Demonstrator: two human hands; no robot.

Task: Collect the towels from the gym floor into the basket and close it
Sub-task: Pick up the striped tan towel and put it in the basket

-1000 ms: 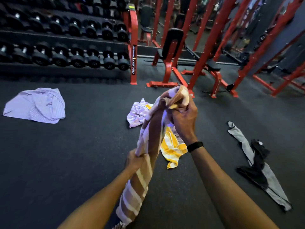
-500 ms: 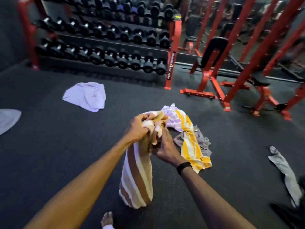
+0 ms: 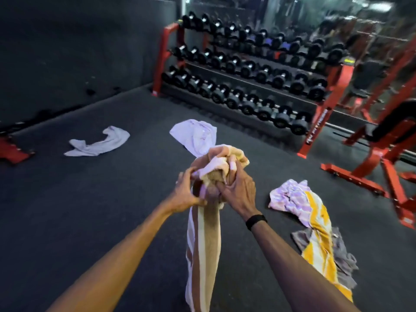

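Both hands hold a brown and white striped towel (image 3: pixel 203 248) in front of me; its top is bunched up and its tail hangs toward the floor. My left hand (image 3: pixel 185 193) grips the bunch from the left, my right hand (image 3: pixel 236 190) from the right. On the dark floor lie a pale lilac towel (image 3: pixel 194 135) just beyond my hands, a white towel (image 3: pixel 99 143) to the far left, and a yellow, white and purple striped towel (image 3: pixel 310 217) on a grey cloth (image 3: pixel 342 262) at the right. No basket is in view.
A red dumbbell rack (image 3: pixel 247 86) filled with black dumbbells stands along the back. Red bench frames (image 3: pixel 382 158) stand at the right, and a red frame foot (image 3: pixel 11 152) sits at the left edge. A dark wall closes the left side.
The view has swung to the left, bringing the white towel and the wall into sight. My hands have gathered more of the striped towel into a bunch at its top.
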